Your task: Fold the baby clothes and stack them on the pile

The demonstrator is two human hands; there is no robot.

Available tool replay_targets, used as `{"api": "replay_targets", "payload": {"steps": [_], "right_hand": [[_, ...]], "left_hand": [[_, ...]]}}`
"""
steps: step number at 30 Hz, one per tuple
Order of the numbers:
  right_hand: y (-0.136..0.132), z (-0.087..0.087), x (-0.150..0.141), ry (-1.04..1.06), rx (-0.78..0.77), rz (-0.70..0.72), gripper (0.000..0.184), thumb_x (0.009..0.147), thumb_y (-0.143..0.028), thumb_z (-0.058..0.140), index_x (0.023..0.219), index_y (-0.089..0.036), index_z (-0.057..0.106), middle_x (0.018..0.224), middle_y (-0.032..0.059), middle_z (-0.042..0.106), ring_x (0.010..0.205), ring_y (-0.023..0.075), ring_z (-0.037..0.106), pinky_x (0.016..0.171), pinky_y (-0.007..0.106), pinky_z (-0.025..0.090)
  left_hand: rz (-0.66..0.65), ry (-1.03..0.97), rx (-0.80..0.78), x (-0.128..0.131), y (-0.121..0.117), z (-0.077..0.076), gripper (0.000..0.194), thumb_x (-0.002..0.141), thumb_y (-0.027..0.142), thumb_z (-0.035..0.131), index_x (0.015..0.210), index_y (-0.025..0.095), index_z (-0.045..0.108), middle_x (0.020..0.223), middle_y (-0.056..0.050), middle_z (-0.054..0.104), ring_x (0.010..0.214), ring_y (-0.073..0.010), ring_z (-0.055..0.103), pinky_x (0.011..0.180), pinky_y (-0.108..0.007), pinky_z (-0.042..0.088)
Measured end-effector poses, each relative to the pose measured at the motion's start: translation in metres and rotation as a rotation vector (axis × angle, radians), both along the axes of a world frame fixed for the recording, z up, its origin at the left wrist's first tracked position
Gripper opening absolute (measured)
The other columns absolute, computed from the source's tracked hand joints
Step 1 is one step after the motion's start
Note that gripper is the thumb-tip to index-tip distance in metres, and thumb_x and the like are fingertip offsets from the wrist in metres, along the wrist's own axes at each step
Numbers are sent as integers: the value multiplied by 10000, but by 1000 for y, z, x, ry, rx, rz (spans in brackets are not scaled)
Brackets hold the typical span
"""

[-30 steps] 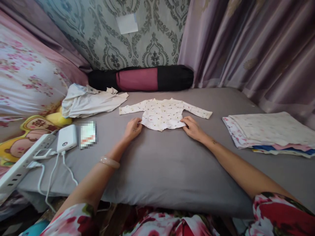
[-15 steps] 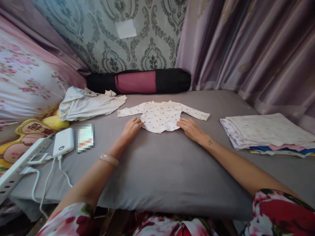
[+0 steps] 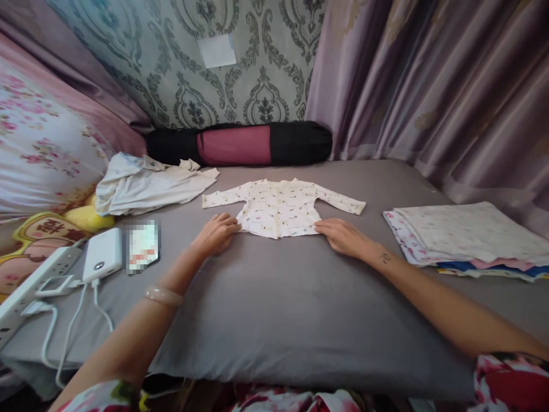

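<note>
A small white baby shirt [image 3: 278, 209] with a fine print lies spread flat on the grey sheet, collar away from me and both sleeves stretched outward. My left hand [image 3: 218, 233] pinches its lower left corner between closed fingers. At the lower right corner, my right hand [image 3: 341, 234] grips the hem in the same way. The fingertips of both hands rest close to the bed surface.
Folded clothes [image 3: 467, 232] are stacked at the right. A crumpled pale garment [image 3: 150, 186] lies at the back left. Nearer left are a white power bank [image 3: 103, 254], a power strip [image 3: 38, 280] and cables. A black and pink rolled bag [image 3: 235, 145] lies along the wall.
Both hands have drawn the hem outward and slightly toward me. The shirt's lower part is now wider and flatter, with its bottom edge straighter.
</note>
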State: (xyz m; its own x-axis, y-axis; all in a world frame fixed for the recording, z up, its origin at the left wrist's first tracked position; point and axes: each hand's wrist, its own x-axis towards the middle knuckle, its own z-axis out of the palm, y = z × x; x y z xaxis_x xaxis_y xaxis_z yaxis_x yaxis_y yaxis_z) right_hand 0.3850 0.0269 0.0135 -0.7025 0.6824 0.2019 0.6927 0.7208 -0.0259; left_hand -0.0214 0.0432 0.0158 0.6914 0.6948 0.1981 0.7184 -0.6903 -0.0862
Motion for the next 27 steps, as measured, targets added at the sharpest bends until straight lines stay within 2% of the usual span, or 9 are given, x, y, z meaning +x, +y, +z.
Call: {"api": "replay_targets", "payload": {"steps": [3,5,7,9,11,13,17,22,27], "right_hand": [[0,11,-15,44,-70,-55,282,825,-76,447,866,-167,710,924,100,724,945,227,646,939,390,436],[4,11,-35,140,-115,-75,312,852,-115,412,951,-163,704,999,107,716,997,223,635,934,369,445],[8,4,-60,234,-142,-85,398,897,-163,357,1174,-152,643,1245,126,642,1187,225,562,1022,382,410],[11,-8,-84,246,-171,-132,485,938,-268,347,1379,-129,491,1472,153,447,1380,262,378,1119,453,316],[11,-19,-102,209,-217,-188,570,959,-354,335,1471,-104,362,1556,170,294,1448,290,239,1160,500,232],[9,-28,-111,167,-241,-210,607,973,-409,314,1499,-105,308,1572,169,248,1462,295,192,1175,515,174],[7,-33,-113,137,-241,-189,639,976,-489,313,1503,-128,309,1566,159,272,1459,293,204,1182,514,135],[7,-34,-109,226,-223,-172,627,945,-492,429,1457,-132,393,1529,167,353,1431,298,275,1168,531,171],[10,-40,-104,490,-152,-136,354,899,-415,580,1179,-206,637,1292,118,587,1219,252,519,1094,477,337]], "left_hand": [[100,-78,-41,4,6,2,238,802,142,466,814,194,698,883,-76,694,905,-237,580,803,-379,434],[180,-162,-52,17,12,0,262,811,136,437,821,181,695,871,-84,697,902,-235,601,839,-383,461],[189,-246,-68,39,16,-7,336,829,121,402,1012,162,681,1013,-106,694,999,-229,610,912,-374,471],[144,-281,-84,62,16,-17,393,892,167,372,1209,155,603,1231,-125,633,1171,-225,562,1011,-378,437],[165,-265,-109,80,15,-28,432,947,289,376,1326,138,518,1388,-156,532,1323,-259,452,1104,-442,354],[234,-224,-159,90,12,-37,491,973,370,346,1391,137,454,1478,-165,440,1401,-289,354,1142,-504,280],[291,-158,-224,92,9,-46,557,989,442,282,1447,145,389,1548,-151,329,1450,-310,250,1161,-552,203],[294,-171,-206,91,7,-45,541,989,447,302,1439,164,403,1543,-148,340,1446,-306,262,1164,-552,201],[134,-314,-138,90,-2,-38,486,973,448,385,1328,142,513,1412,-176,507,1346,-281,436,1124,-480,335]]}}
